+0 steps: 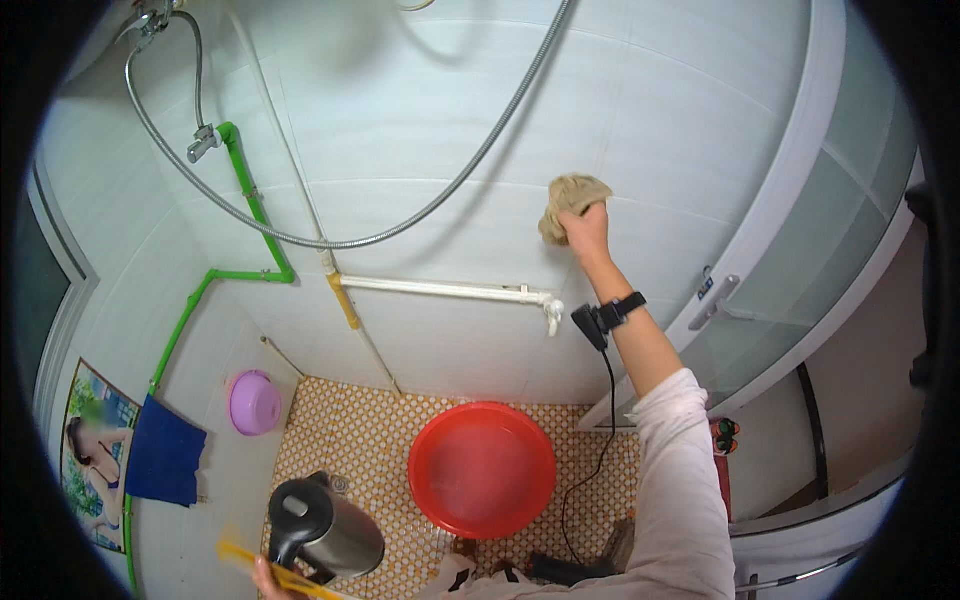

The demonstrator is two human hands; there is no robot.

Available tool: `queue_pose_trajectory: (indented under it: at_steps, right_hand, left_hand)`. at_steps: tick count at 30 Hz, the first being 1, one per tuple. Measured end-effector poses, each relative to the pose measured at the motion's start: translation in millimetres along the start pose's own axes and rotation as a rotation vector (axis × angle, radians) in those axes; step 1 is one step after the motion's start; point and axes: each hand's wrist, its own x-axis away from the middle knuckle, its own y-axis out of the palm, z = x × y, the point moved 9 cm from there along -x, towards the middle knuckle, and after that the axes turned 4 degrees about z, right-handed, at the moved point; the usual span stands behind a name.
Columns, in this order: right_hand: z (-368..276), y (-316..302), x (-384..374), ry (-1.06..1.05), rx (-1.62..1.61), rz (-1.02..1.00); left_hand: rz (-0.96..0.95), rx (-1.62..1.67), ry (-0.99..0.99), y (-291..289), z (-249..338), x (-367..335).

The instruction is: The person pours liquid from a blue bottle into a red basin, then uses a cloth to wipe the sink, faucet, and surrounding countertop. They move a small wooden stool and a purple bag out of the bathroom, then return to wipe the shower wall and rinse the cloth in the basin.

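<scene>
My right hand (588, 232) is closed around a crumpled tan cloth (572, 196), held against the white tiled wall (480, 215). A black strap with a small black device (600, 318) sits on that wrist, and a cable hangs from it. At the lower left edge, only part of my left hand (268, 578) shows. Its fingers are closed on a thin yellow stick-like thing (290, 580), whose kind I cannot tell. Right beside that hand is a steel and black electric kettle (340, 530).
A red basin (535, 500) stands on the patterned floor, with cloudy liquid in it. A purple basin (255, 403) is at the left wall. Above hang a metal shower hose (350, 243) and a white pipe with a tap (553, 312). A glass door (770, 290) is at the right.
</scene>
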Motion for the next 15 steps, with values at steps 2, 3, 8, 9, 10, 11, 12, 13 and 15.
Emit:
queue_pose_trajectory:
  at_steps: [2, 3, 8, 9, 10, 11, 12, 13, 15]
  right_hand:
    - [-1, 24, -23, -0.27, 0.282, 0.088]
    - [9, 35, -27, -0.319, 0.358, 0.145]
    - [94, 104, 32, -0.343, 0.669, 0.32]
    - [117, 121, 49, -0.283, 0.743, 0.232]
    - [131, 134, 63, -0.315, 0.806, 0.153]
    - [150, 147, 75, -0.29, 0.869, 0.004]
    - [155, 151, 87, -0.357, 0.851, -0.015]
    - [157, 155, 98, -0.424, 0.823, -0.046]
    - [177, 168, 111, -0.335, 0.744, -0.35]
  left_hand:
    - [0.059, 0.129, 0.031, -22, 2, -10]
    - [0.086, 0.08, 0.032, -35, 5, -12]
    - [0.354, -0.026, 0.229, -93, 21, -18]
    - [0.314, -0.085, 0.358, -92, 29, -21]
    - [0.374, -0.315, 0.346, -98, 30, -26]
    - [0.391, -0.184, 0.343, -103, 25, -29]
    - [0.408, -0.054, 0.338, -107, 21, -31]
    - [0.408, -0.02, 0.296, -106, 15, -35]
    - [0.395, -0.043, 0.292, -97, 16, -40]
